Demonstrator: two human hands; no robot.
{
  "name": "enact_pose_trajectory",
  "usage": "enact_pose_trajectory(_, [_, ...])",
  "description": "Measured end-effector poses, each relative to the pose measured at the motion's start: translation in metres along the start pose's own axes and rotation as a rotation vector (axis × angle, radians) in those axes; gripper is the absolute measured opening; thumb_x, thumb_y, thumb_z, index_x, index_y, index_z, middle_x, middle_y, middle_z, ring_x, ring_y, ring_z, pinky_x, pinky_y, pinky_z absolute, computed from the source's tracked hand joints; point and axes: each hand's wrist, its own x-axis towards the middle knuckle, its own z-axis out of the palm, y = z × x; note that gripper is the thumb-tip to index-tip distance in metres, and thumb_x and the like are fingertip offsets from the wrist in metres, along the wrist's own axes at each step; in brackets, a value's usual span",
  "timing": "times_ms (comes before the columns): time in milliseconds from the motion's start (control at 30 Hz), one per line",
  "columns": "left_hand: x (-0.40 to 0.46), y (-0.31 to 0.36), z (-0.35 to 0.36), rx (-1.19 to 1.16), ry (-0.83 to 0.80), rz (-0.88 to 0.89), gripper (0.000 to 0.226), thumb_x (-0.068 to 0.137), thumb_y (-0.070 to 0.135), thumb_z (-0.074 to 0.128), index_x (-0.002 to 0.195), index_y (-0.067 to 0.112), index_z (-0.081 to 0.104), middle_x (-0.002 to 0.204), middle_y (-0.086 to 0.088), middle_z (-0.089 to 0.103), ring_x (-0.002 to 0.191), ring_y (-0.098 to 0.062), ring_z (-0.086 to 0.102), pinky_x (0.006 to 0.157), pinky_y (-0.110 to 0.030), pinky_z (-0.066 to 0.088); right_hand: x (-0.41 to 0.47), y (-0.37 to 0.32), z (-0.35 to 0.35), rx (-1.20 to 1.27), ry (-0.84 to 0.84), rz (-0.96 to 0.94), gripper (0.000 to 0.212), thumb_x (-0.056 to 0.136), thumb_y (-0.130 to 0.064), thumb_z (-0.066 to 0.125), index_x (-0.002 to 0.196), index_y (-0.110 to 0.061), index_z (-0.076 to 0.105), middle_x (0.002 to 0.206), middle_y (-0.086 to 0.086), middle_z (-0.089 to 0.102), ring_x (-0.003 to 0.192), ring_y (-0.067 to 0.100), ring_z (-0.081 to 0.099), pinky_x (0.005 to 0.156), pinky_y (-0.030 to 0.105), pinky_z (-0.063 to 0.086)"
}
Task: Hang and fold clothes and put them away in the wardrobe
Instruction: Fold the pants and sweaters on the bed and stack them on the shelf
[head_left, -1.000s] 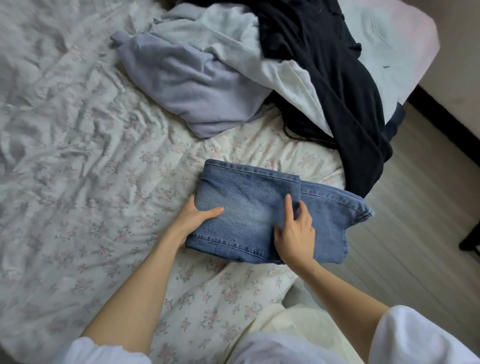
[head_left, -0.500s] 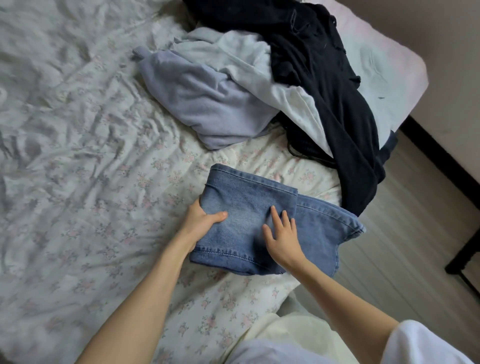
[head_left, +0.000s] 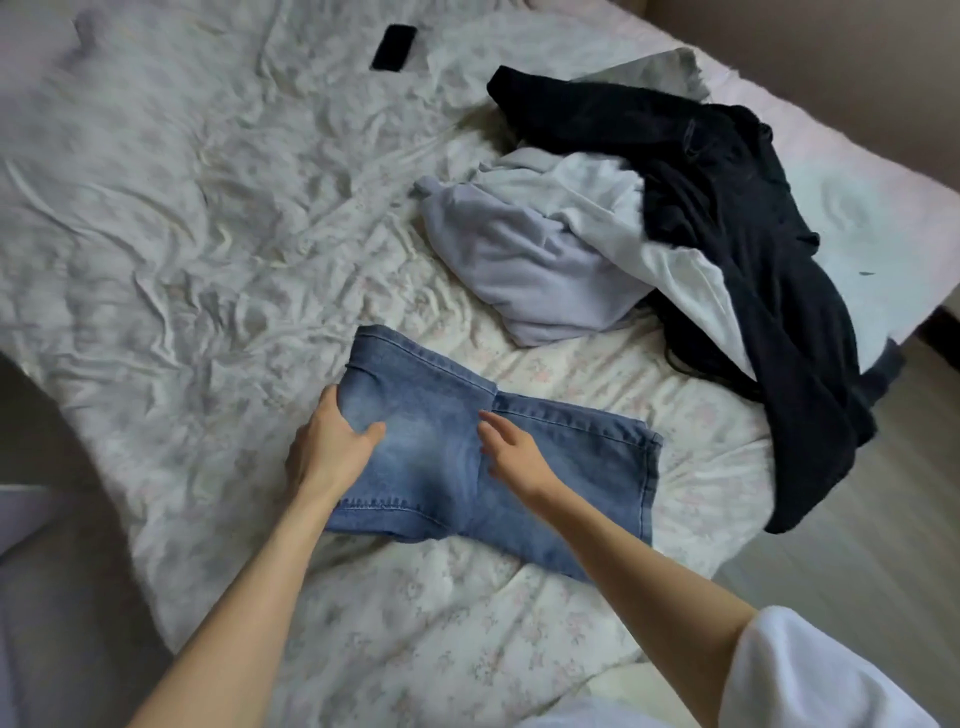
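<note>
Folded blue jeans (head_left: 431, 457) lie on the bed near its front edge. My left hand (head_left: 330, 447) grips the left edge of the jeans, thumb on top and fingers tucked under the fold. My right hand (head_left: 511, 452) rests on the middle of the jeans with fingers relaxed and nearly straight. Behind the jeans sits a heap of clothes: a lilac-grey sweatshirt (head_left: 535, 280), a white garment (head_left: 670, 260) and a black garment (head_left: 753, 249) draped over them toward the bed's right edge.
The bed (head_left: 182, 260) carries a wrinkled floral white cover. A black phone (head_left: 393, 48) lies at the far side of the bed. A wooden floor (head_left: 857, 561) shows on the right and a wall at the top right.
The view has swung left and back, showing more of the bed and the phone. My left hand now clasps the jeans' left edge. My right hand has stayed on the middle fold.
</note>
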Motion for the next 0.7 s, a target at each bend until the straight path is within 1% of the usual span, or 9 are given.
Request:
enact_pose_trajectory(100, [-0.021,0.014,0.014,0.023,-0.100,0.146,0.052,0.082,0.031,0.065,0.128,0.020,0.042,0.121,-0.014,0.060,0.107,-0.038,0.056,0.085,-0.037,0.046,0.000,-0.009,-0.002,0.255,-0.074,0.062,0.036,0.099,-0.037,0.040,0.131,-0.022,0.045,0.122,0.000,0.055,0.114,0.023,0.054,0.099,0.040,0.044])
enact_pose_trajectory(167, [-0.034,0.024,0.027,-0.116,-0.262,0.274,0.062,0.078,0.032,0.070,0.134,0.022,0.043,0.124,-0.005,0.060,0.112,-0.028,0.057,0.088,-0.031,0.045,0.000,-0.009,-0.012,0.340,-0.072,0.065,0.032,0.096,-0.042,0.043,0.121,-0.024,0.050,0.115,0.002,0.058,0.109,0.024,0.057,0.093,0.040,0.048])
enact_pose_trajectory(267, [-0.050,0.036,0.050,-0.304,-0.548,0.452,0.087,0.065,0.058,0.065,0.141,0.025,0.038,0.135,0.006,0.048,0.125,-0.008,0.046,0.106,-0.024,0.035,-0.002,0.006,-0.041,0.451,0.004,0.057,0.055,0.085,-0.054,0.051,0.123,-0.013,0.055,0.116,0.010,0.062,0.103,0.026,0.062,0.080,0.036,0.053])
enact_pose_trajectory(333, [-0.058,0.043,0.069,-0.217,-0.640,0.556,0.085,0.067,0.060,0.057,0.141,0.023,0.037,0.132,0.005,0.045,0.127,-0.005,0.040,0.106,-0.013,0.025,-0.008,0.021,-0.065,0.503,0.044,0.024,0.069,0.076,-0.059,0.057,0.127,-0.013,0.054,0.119,0.006,0.064,0.107,0.022,0.062,0.090,0.039,0.051])
enact_pose_trajectory(433, [-0.073,0.050,0.101,-0.073,-0.770,0.633,0.064,0.081,0.046,0.059,0.139,0.024,0.041,0.141,0.002,0.041,0.134,-0.011,0.032,0.110,-0.017,0.019,-0.018,0.050,-0.089,0.408,0.175,0.051,0.059,0.078,-0.052,0.066,0.124,-0.019,0.054,0.121,0.003,0.063,0.110,0.021,0.060,0.098,0.046,0.046])
enact_pose_trajectory(500, [-0.081,0.049,0.124,0.008,-0.780,0.637,0.051,0.090,0.037,0.057,0.137,0.023,0.045,0.145,0.004,0.035,0.138,-0.012,0.022,0.109,-0.019,0.015,-0.022,0.072,-0.099,0.305,0.331,0.102,0.035,0.087,-0.034,0.063,0.114,-0.014,0.055,0.114,0.009,0.063,0.101,0.023,0.062,0.093,0.047,0.049])
enact_pose_trajectory(567, [-0.083,0.044,0.143,0.083,-0.692,0.617,0.045,0.094,0.034,0.051,0.137,0.025,0.045,0.147,0.004,0.031,0.140,-0.014,0.017,0.111,-0.025,0.019,-0.023,0.090,-0.106,0.203,0.475,0.142,0.023,0.090,-0.024,0.058,0.106,-0.008,0.054,0.110,0.015,0.062,0.094,0.024,0.060,0.086,0.044,0.050])
enact_pose_trajectory(633, [-0.084,0.041,0.157,0.173,-0.610,0.594,0.049,0.095,0.036,0.047,0.142,0.029,0.035,0.154,0.002,0.016,0.144,-0.018,0.004,0.114,-0.035,0.019,-0.021,0.103,-0.112,0.136,0.586,0.151,0.021,0.092,-0.019,0.054,0.107,-0.003,0.052,0.106,0.015,0.060,0.089,0.022,0.055,0.076,0.037,0.045])
enact_pose_trajectory(700, [-0.084,0.036,0.169,0.290,-0.567,0.553,0.057,0.095,0.044,0.043,0.147,0.036,0.019,0.157,0.003,-0.006,0.144,-0.019,-0.013,0.116,-0.047,0.008,-0.021,0.111,-0.117,0.068,0.649,0.163,0.027,0.094,-0.016,0.050,0.117,-0.002,0.047,0.106,0.013,0.058,0.087,0.020,0.050,0.072,0.028,0.036])
